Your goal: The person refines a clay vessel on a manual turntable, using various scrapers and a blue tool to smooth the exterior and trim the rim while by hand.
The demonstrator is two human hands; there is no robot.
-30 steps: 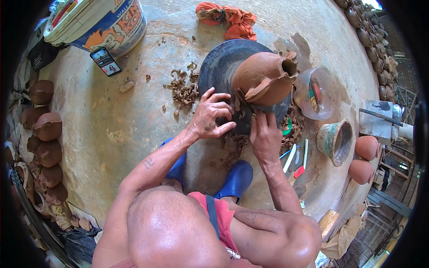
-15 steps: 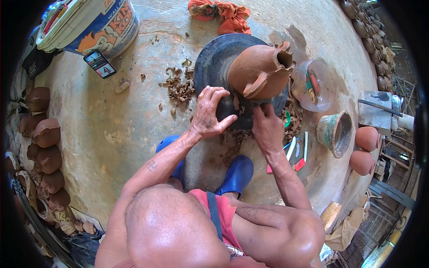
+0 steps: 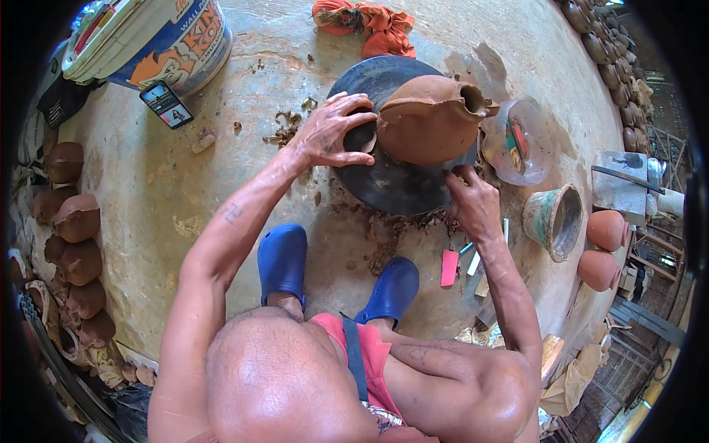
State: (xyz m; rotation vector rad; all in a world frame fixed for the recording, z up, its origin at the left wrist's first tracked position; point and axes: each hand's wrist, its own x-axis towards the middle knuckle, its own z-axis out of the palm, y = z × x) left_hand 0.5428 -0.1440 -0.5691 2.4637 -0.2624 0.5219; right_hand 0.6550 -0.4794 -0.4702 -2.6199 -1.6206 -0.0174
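A brown clay pot (image 3: 430, 134) with a narrow neck and an applied ridge sits on a black turning wheel (image 3: 391, 184). My left hand (image 3: 331, 131) is at the wheel's left side, beside the pot, fingers apart and curved, thumb stretched out. My right hand (image 3: 471, 198) is at the wheel's right side, below the pot, fingers pinched; what they hold, if anything, is hidden. Clay trimmings (image 3: 380, 240) lie around the wheel. A pink scraper (image 3: 448, 267) and a white stick tool (image 3: 473, 262) lie by my right forearm.
A white bucket (image 3: 159, 48) and propped phone (image 3: 166, 105) stand back left; orange cloth (image 3: 388, 33) lies behind. A translucent bowl (image 3: 521, 162), green crusted pot (image 3: 546, 218) and metal block (image 3: 617, 199) stand right. Clay pots line the left (image 3: 77, 218) and right (image 3: 594, 33).
The wheel and pot have turned, bringing the ridge round to the upper left. My left hand moved up and left; my right hand moved right, away from the pot.
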